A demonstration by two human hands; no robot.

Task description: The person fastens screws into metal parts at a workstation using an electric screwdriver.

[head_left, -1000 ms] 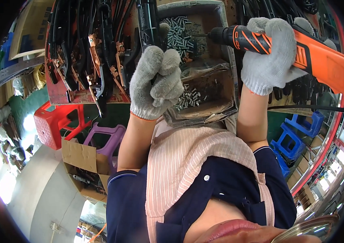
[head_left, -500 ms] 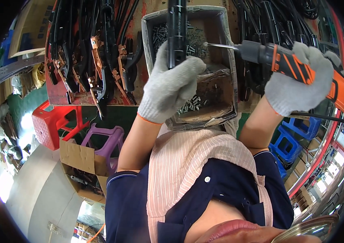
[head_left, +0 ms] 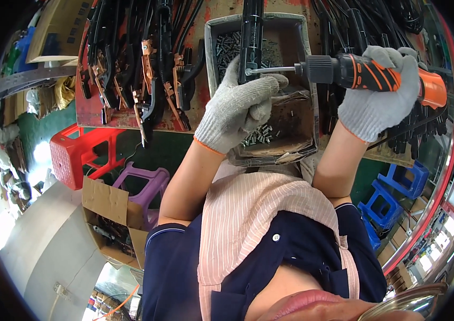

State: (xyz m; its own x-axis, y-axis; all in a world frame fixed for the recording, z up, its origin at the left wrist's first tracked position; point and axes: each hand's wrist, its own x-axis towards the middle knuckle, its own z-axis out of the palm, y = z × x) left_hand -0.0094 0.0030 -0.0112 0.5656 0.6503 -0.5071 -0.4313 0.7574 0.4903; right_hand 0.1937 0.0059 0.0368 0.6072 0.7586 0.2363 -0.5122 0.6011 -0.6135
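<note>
Where one black tube (head_left: 252, 37) reaches over a two-compartment box (head_left: 315, 125), the left hand (head_left: 232, 111) curls its fingers around the tube's lower end, and the right hand (head_left: 375, 104) wraps one orange-and-black screwdriver (head_left: 371, 73), its tip at the tube. Both compartments hold loose screws (head_left: 260, 136); one cardboard box (head_left: 105, 202) holds dark parts (head_left: 110, 234) beside one purple stool (head_left: 151, 185).

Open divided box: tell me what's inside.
Small metal fasteners lie in both halves of the box; the black tube and left hand cover part of it, so what lies beneath them cannot be seen.
</note>
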